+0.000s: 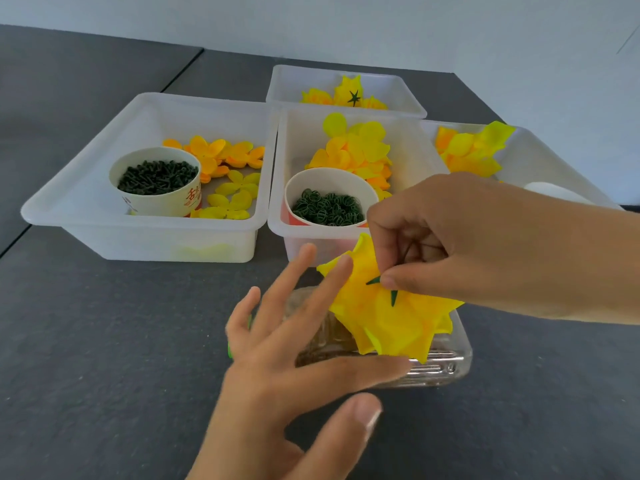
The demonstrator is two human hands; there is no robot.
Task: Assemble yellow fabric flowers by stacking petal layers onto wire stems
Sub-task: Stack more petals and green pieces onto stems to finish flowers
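**Yellow flower pinched at frame centre**

Dark grey table (104,341) under a pale wall, set with white bins. Right hand (485,244), fingers curled, pinching the yellow flower (388,313) at its green calyx (393,296), just right of centre. Petals fanned flat and tilted toward the camera, calyx side up; stem direction hard to tell. Left hand (294,358) spread open, fingertips touching the petals. Clear plastic container (446,368) beneath. Paper cups (156,181) of dark green parts and loose petals (353,150) in the bins at upper centre.
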